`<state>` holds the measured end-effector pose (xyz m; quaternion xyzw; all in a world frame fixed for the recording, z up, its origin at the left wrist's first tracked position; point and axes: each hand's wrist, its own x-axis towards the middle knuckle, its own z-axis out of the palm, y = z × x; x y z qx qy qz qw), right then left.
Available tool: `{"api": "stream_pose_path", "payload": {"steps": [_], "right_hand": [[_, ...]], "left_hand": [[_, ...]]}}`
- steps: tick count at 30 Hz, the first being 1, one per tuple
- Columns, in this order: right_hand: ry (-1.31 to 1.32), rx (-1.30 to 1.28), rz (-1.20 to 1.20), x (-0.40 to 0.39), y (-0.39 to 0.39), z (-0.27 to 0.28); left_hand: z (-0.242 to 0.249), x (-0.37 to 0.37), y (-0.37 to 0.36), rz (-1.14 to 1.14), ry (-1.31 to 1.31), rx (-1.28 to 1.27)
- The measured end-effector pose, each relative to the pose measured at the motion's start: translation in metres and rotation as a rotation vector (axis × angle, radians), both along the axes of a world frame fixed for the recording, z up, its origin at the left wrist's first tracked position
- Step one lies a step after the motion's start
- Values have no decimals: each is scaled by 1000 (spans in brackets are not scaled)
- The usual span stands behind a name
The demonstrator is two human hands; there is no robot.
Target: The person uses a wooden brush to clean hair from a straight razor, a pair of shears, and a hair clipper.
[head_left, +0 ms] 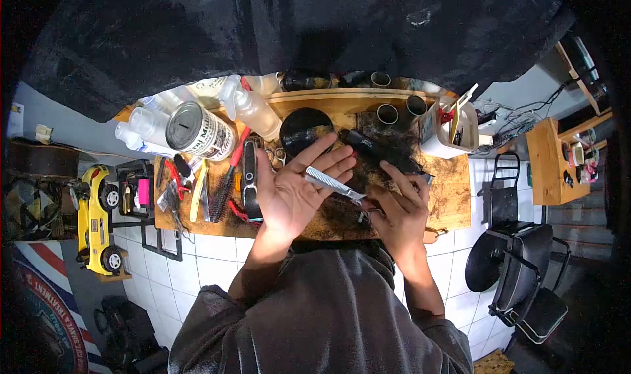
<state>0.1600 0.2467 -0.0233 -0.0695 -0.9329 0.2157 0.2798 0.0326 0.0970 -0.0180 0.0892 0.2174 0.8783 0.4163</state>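
holding 1 pair of scissors point(334, 184), 2 hands point(292, 193)

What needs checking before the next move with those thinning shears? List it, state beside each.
1. Thinning shears lie across the fingers of the left hand: ok.
2. Right hand at the shears' handle end: ok, though whether its fingers are in the rings: cannot tell.
3. Blades closed: cannot tell.
4. Wooden tray under the hands is strewn with hair clippings: not ok.
5. Black brush and red-handled scissors lie left of the hands, apart from them: ok.
6. Spray bottle upright behind the hands: ok.
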Motion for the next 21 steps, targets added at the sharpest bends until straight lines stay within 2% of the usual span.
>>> {"api": "stream_pose_path", "payload": {"steps": [4, 6, 8, 10, 13, 14, 16, 17, 18, 20, 21], "right_hand": [[11, 43, -18, -9, -4, 12], [83, 9, -13, -7, -3, 5], [54, -7, 21, -4, 1, -16], [23, -21, 58, -4, -1, -14], [-79, -386, 175, -3, -10, -4], [-83, -376, 181, 1, -11, 0], [-434, -897, 320, 8, -12, 11], [-388, -1120, 529, 9, -8, -1], [-390, -1117, 528, 8, -14, -12], [67, -1872, 1170, 4, -29, -32], [5, -1708, 1395, -5, -22, -37]], "left_hand": [[4, 0, 0, -13, 75, -82], [5, 0, 1, -4, 89, -116], [6, 2, 1, -5, 88, -140], [4, 1, 1, -19, 72, -117], [1, -2, 3, -62, 52, -78], [0, -4, 4, -94, 50, -70], [2, -5, 7, -128, -11, -42], [3, -6, 8, -203, -9, -88], [4, -7, 10, -279, -6, -135], [-2, -6, 11, -329, -60, -100], [-7, -5, 12, -396, -142, 34]]}}
